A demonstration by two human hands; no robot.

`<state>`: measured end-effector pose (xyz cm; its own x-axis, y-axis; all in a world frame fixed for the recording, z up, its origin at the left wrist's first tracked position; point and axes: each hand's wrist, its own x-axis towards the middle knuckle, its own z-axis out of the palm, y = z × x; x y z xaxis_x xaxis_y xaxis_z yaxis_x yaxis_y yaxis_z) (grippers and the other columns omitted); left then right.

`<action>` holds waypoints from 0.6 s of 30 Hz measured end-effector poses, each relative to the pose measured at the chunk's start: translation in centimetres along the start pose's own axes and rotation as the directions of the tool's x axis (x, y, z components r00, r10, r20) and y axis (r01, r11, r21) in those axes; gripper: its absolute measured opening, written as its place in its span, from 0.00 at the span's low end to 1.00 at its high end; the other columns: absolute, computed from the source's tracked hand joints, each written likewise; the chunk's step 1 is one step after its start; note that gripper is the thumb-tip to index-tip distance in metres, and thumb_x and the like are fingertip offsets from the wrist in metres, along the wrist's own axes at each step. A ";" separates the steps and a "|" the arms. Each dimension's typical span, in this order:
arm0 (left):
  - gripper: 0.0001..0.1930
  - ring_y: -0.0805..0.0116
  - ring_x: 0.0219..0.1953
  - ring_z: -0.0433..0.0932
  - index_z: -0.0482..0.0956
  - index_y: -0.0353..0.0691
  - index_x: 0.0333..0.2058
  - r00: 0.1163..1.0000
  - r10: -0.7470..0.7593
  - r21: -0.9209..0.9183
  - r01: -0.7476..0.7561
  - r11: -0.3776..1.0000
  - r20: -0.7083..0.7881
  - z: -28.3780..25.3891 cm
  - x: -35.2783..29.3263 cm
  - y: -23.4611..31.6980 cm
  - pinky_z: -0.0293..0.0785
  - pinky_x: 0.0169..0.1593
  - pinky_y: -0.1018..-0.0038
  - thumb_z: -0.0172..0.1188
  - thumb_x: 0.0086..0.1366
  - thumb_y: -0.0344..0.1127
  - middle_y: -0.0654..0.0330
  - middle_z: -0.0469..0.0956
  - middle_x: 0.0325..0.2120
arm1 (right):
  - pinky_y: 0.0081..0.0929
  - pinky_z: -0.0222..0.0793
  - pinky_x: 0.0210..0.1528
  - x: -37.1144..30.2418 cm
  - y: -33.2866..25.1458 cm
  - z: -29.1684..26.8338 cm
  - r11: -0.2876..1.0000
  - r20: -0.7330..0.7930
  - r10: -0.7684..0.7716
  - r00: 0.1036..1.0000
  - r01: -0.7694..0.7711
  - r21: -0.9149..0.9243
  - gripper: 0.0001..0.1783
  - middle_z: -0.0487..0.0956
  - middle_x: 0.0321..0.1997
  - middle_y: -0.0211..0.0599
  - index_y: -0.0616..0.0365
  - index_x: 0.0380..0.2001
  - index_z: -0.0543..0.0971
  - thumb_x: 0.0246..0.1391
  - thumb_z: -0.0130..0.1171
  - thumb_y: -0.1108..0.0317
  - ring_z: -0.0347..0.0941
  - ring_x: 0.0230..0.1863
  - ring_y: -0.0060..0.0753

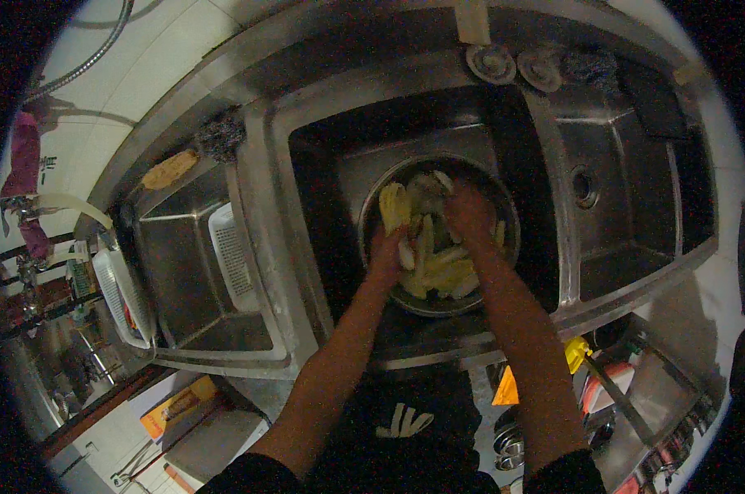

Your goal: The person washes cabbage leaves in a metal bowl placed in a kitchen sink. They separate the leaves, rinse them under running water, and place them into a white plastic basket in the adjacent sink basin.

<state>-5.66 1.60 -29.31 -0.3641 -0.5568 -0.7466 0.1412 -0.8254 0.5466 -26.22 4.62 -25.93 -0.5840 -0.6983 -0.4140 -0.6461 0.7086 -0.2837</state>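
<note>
Stainless steel fills the scene: a three-basin sink unit set against a white tiled wall, dimly lit.

Left hand: it reaches into the round metal bowl in the middle basin and rests among pale yellow leafy vegetable pieces. Fingers are curled down into the pile; whether they clamp a piece cannot be told.

Right hand: it lies on top of the vegetables near the far side of the bowl, fingers bent and close together, pressing on the leaves. A firm grip cannot be confirmed.

Both forearms enter from the lower edge and converge over the bowl, the hands just beside each other.

Surroundings: the left basin holds a white slotted plastic basket leaning on its wall. A steel wool pad and a yellow sponge sit on the rim above it. The right basin shows a drain. Round scrubbers lie on the back ledge.
</note>
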 end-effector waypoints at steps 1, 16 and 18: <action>0.12 0.67 0.26 0.76 0.74 0.44 0.48 0.999 -0.034 -0.029 0.034 0.999 0.007 0.1 -0.1 0.0 0.75 0.26 0.66 0.62 0.71 0.39 0.61 0.78 0.29 | 0.52 0.77 0.53 -0.5 0.3 -1.0 0.999 0.072 0.017 0.997 -0.014 -0.039 0.24 0.81 0.51 0.56 0.62 0.53 0.78 0.58 0.62 0.59 0.79 0.51 0.61; 0.13 0.67 0.26 0.77 0.77 0.40 0.45 0.995 0.095 0.338 -0.075 0.938 -0.043 1.5 0.5 0.5 0.74 0.27 0.67 0.63 0.68 0.40 0.60 0.79 0.30 | 0.37 0.78 0.37 -6.6 7.7 2.5 0.771 0.012 0.006 1.000 -0.012 0.636 0.26 0.82 0.44 0.41 0.60 0.56 0.75 0.55 0.69 0.68 0.80 0.38 0.35; 0.16 0.66 0.27 0.77 0.78 0.39 0.48 0.893 0.419 0.760 -0.159 0.631 -0.162 2.1 4.0 -3.7 0.75 0.29 0.65 0.64 0.67 0.43 0.60 0.79 0.32 | 0.40 0.78 0.37 -5.8 7.4 8.5 0.746 -0.011 -0.146 0.989 0.117 0.655 0.25 0.82 0.43 0.44 0.61 0.55 0.75 0.54 0.69 0.68 0.81 0.37 0.38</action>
<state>-9.59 2.59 -33.48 -0.1170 -0.8586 -0.4991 -0.5524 -0.3614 0.7512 -23.40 14.78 -32.93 -0.4884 -0.7954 -0.3590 -0.2288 0.5137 -0.8269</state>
